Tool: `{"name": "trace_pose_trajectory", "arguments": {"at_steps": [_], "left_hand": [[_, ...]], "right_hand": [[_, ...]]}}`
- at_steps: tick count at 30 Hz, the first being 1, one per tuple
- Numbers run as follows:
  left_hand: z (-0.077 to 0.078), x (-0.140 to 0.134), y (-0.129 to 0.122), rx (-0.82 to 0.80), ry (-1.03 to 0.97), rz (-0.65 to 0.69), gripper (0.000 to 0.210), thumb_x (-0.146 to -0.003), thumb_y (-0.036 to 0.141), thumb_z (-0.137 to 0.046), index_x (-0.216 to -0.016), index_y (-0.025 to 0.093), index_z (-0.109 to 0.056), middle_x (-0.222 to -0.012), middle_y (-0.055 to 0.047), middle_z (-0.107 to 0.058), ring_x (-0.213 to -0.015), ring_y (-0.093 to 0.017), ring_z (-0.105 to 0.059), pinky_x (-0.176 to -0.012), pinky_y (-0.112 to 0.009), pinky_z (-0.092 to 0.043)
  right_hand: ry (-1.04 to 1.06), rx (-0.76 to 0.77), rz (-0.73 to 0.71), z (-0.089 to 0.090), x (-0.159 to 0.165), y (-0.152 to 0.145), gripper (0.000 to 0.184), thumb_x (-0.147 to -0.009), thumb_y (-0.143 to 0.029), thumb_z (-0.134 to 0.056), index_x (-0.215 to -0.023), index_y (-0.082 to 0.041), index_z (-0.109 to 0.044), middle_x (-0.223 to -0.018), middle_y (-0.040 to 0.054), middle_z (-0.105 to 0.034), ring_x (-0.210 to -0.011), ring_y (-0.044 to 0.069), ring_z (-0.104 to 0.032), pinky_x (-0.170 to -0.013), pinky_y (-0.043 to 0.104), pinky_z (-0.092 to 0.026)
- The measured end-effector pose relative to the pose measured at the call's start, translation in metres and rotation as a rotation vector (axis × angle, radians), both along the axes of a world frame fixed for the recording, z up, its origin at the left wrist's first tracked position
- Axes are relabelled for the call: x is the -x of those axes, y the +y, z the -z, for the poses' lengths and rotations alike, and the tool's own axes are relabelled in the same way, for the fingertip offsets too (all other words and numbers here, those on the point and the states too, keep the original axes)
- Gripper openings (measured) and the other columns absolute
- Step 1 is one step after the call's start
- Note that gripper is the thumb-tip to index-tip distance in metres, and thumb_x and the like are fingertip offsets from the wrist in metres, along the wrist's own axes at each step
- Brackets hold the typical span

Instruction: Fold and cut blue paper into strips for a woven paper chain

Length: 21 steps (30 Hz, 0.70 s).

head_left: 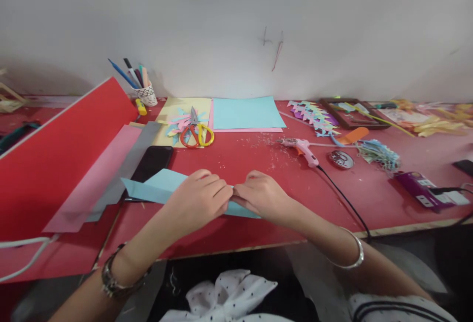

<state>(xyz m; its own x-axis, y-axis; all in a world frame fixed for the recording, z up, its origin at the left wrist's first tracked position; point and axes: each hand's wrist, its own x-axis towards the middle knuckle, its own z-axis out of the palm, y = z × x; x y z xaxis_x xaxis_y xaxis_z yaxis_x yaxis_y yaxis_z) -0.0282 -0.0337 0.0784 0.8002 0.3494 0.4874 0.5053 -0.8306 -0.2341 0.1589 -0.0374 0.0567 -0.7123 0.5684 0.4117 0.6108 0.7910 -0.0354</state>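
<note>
A light blue sheet of paper [162, 186], partly folded, lies near the table's front edge under both hands. My left hand [203, 195] is closed on its middle, fingers bent along the fold. Close beside it, my right hand [260, 197] pinches the right part of the same paper. The fingertips of both hands nearly meet, and they hide the paper between them. The paper's left end sticks out past my left hand and overlaps a black phone [153, 161].
Scissors [195, 132] lie on paper scraps behind the hands. A pink glue gun [301, 150] with a black cord rests to the right, near a round tin [340, 160] and a purple box [423, 191]. A red board [74, 154] leans at left; a pen cup [147, 94] stands behind.
</note>
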Motion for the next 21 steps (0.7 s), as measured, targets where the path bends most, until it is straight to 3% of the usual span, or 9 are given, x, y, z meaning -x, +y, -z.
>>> {"name": "trace_pose_trajectory", "arguments": {"at_steps": [6, 10, 13, 16, 21], "left_hand": [[0.009, 0.007, 0.008, -0.045, -0.044, 0.063, 0.030, -0.082, 0.009, -0.033, -0.056, 0.019, -0.046, -0.046, 0.005, -0.047, -0.044, -0.011, -0.040, -0.051, -0.026, -0.030], [0.012, 0.034, 0.015, -0.095, -0.054, 0.012, 0.031, -0.080, 0.006, -0.033, -0.055, 0.019, -0.045, -0.044, 0.005, -0.049, -0.044, -0.011, -0.041, -0.052, -0.025, -0.032], [0.009, 0.057, 0.018, -0.112, 0.010, -0.067, 0.033, -0.082, 0.007, -0.034, -0.053, 0.020, -0.043, -0.044, 0.006, -0.049, -0.043, -0.010, -0.040, -0.052, -0.025, -0.032], [0.004, 0.082, 0.019, -0.099, 0.018, -0.227, 0.035, -0.083, 0.009, -0.032, -0.051, 0.020, -0.041, -0.041, 0.006, -0.043, -0.043, -0.010, -0.039, -0.049, -0.025, -0.029], [-0.001, 0.111, 0.018, -0.189, -0.151, -0.561, 0.031, -0.083, 0.018, -0.033, -0.056, 0.020, -0.047, -0.044, 0.004, -0.040, -0.045, -0.011, -0.042, -0.045, -0.026, -0.022]], "right_hand": [[0.068, 0.316, -0.083, -0.016, -0.015, 0.001, 0.048, -0.094, -0.038, -0.021, -0.067, -0.017, -0.055, -0.054, -0.0018, -0.055, -0.051, 0.010, -0.040, -0.060, 0.020, -0.034], [0.074, 0.357, -0.076, -0.022, -0.033, 0.000, 0.046, -0.094, -0.038, -0.023, -0.067, -0.017, -0.055, -0.056, -0.0006, -0.055, -0.053, 0.010, -0.041, -0.060, 0.021, -0.034], [0.034, 0.314, -0.030, -0.028, -0.048, 0.000, 0.044, -0.094, -0.036, -0.026, -0.065, -0.017, -0.054, -0.054, -0.0007, -0.054, -0.052, 0.010, -0.041, -0.058, 0.021, -0.034], [-0.036, 0.218, 0.043, -0.036, -0.064, -0.003, 0.043, -0.094, -0.032, -0.027, -0.064, -0.017, -0.054, -0.053, -0.0008, -0.053, -0.052, 0.010, -0.043, -0.057, 0.021, -0.035], [-0.049, -0.150, 0.172, -0.053, -0.075, -0.011, 0.030, -0.091, -0.022, -0.039, -0.066, -0.018, -0.057, -0.056, -0.0005, -0.057, -0.053, 0.010, -0.046, -0.061, 0.024, -0.037]]}}
